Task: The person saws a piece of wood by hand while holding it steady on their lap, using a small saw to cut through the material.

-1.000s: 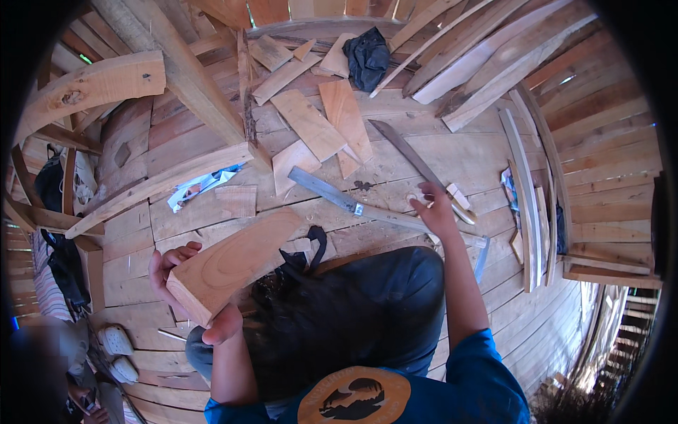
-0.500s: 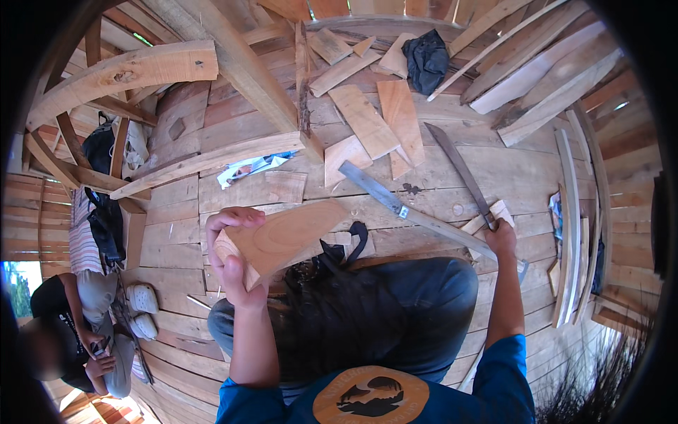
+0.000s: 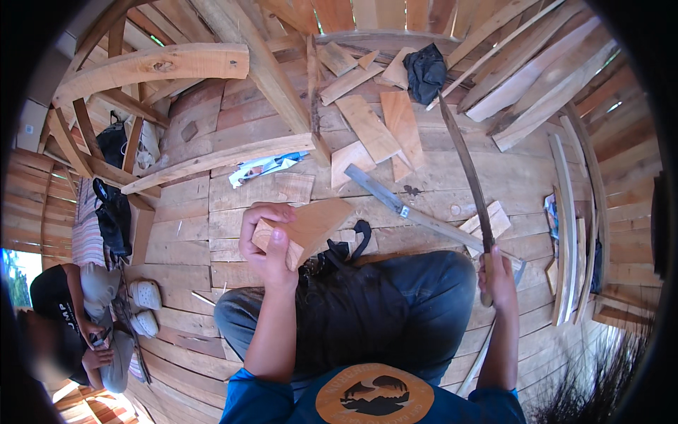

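My left hand (image 3: 271, 240) grips the thick end of a wedge-shaped wooden block (image 3: 314, 225), its fingers wrapped over the end and the narrow part pointing away to the right. In my right hand (image 3: 500, 277) is a machete (image 3: 467, 169), held by its handle. The long dark blade stands raised, with its tip pointing away from me. Between the two hands, a long grey wooden strip (image 3: 431, 222) lies slanting across the floor. A pale wood offcut (image 3: 487, 220) rests on the floor behind the machete.
Several flat boards (image 3: 367, 127) and a black cloth bundle (image 3: 425, 73) lie ahead. A wooden frame (image 3: 219, 162) stands at the left, near a blue-and-white wrapper (image 3: 268, 167). Planks (image 3: 563, 233) line the right side. At far left another person (image 3: 78, 325) sits near white shoes (image 3: 145, 307).
My right hand has lifted the machete and drawn it back toward me, turning the blade more upright. My left hand, with the wooden block, has shifted to the right.
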Motion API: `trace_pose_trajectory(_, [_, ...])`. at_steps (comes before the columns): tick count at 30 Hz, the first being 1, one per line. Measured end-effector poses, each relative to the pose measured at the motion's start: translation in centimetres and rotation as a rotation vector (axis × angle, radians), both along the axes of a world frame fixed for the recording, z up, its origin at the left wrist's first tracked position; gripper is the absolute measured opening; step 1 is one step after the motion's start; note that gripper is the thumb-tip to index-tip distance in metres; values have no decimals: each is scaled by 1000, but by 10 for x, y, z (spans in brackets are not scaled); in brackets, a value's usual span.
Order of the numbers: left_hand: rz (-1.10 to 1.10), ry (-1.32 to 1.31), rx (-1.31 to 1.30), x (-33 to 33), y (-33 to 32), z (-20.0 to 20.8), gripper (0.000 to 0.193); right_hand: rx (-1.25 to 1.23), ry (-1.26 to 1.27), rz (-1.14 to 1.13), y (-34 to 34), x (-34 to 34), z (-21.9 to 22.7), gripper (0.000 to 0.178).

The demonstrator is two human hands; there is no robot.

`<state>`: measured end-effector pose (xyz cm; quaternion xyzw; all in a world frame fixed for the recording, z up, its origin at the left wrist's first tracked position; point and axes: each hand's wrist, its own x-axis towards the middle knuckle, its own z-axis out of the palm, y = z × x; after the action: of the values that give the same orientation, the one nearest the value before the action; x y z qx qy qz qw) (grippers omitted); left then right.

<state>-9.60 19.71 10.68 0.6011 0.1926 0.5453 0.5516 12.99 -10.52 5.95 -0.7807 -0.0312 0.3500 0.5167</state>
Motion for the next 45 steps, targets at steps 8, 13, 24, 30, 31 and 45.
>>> trace_pose_trajectory(8, [41, -94, 29, 4, -33, -14, 24, 563, 517, 93, 58, -184, 4, 56])
trace_pose_trajectory(13, [19, -97, -3, 6, -42, -13, 26, 541, 336, 235, 90, -204, -8, 54])
trace_pose_trajectory(24, [-2, -188, -31, -4, -39, -18, 26, 505, 170, 256, 92, -212, -44, 42])
trace_pose_trajectory(30, [-20, -173, 20, -8, -34, -22, 24, 434, -121, 338, 98, -202, -16, 37])
trace_pose_trajectory(31, [-25, -182, 25, -7, -33, -22, 24, 429, -233, 359, 98, -199, -15, 36])
trace_pose_trajectory(45, [-13, -322, -79, -16, -21, -30, 26, 325, -32, 365, 106, -197, -31, 34])
